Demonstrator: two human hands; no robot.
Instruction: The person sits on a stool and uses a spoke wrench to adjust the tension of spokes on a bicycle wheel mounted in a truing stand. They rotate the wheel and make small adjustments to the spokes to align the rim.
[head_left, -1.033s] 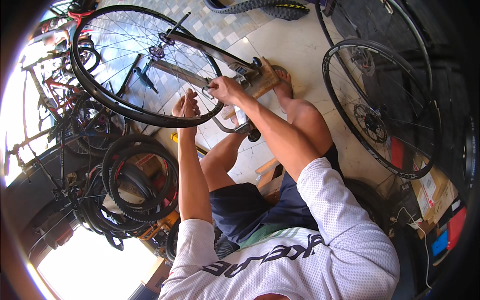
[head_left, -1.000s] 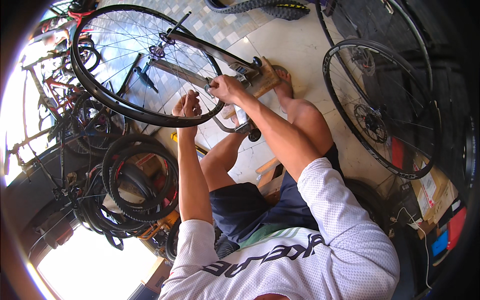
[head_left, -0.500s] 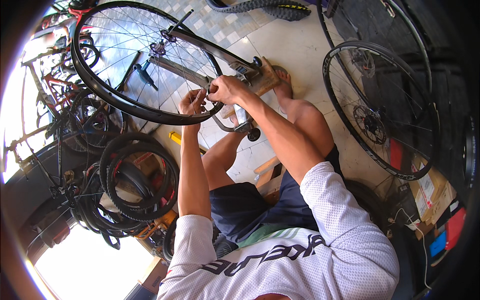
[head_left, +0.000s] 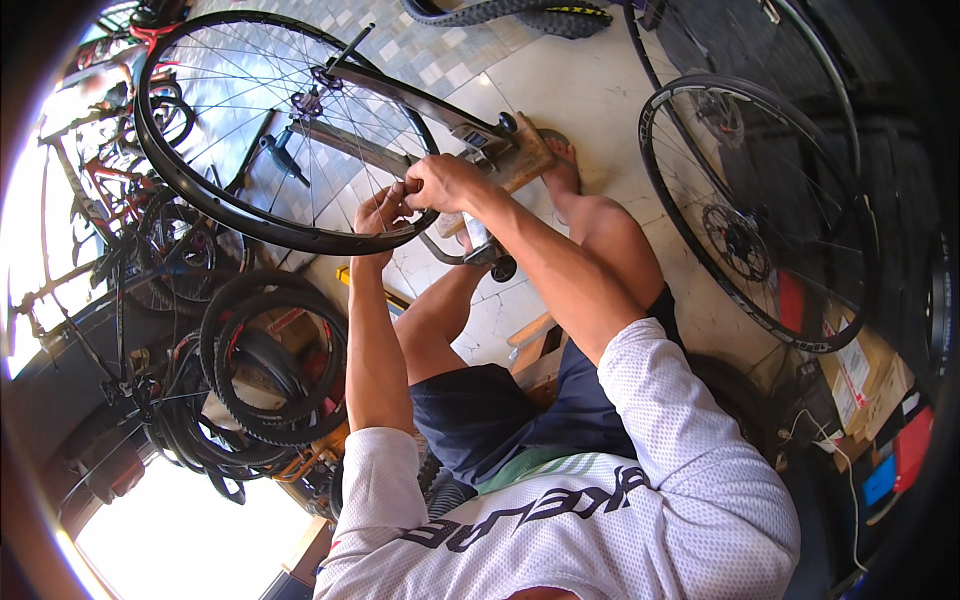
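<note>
A black bicycle wheel (head_left: 190, 185) with thin spokes stands in a dark metal stand (head_left: 400, 95) fixed to a wooden block (head_left: 528, 158) on the tiled floor. My left hand (head_left: 383, 213) grips the near side of the rim from below. My right hand (head_left: 440, 182) is just beside it, fingers pinched at the inner side of the rim where a spoke ends. Whether a small tool is in those fingers I cannot tell. I sit low, knees bent, one foot (head_left: 563, 165) against the block.
A second wheel with a disc rotor (head_left: 705, 250) leans at the right. Several loose tyres (head_left: 265, 375) hang or pile at the lower left, bicycles (head_left: 90, 190) behind them. Cardboard boxes (head_left: 860, 380) sit far right. A knobby tyre (head_left: 520, 15) lies at the top.
My left hand has slid along the rim toward my right hand, so the two now almost touch. The wheel sits a little lower in view.
</note>
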